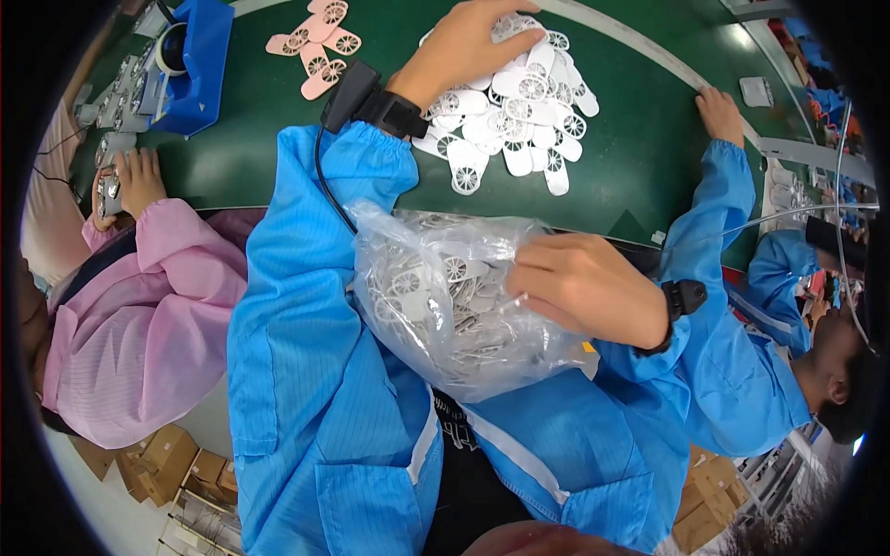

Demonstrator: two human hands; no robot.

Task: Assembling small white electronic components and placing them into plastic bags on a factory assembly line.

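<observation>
My left hand [468, 46] reaches out over the green table [260, 120] and rests with closed fingers on a heap of white flat plastic parts [519, 111] with round spoked openings. My right hand [579, 283] grips a clear plastic bag [436, 296] full of the same white parts, held against my blue-sleeved lap. Both wrists wear black bands, and a black cable runs from the left one.
Several pink parts [320, 46] lie at the table's far left. A blue bin [199, 65] stands near grey parts [116, 102]. A person in pink [148, 315] works at my left; a person in blue [732, 278] at my right. Cardboard boxes [176, 459] sit on the floor.
</observation>
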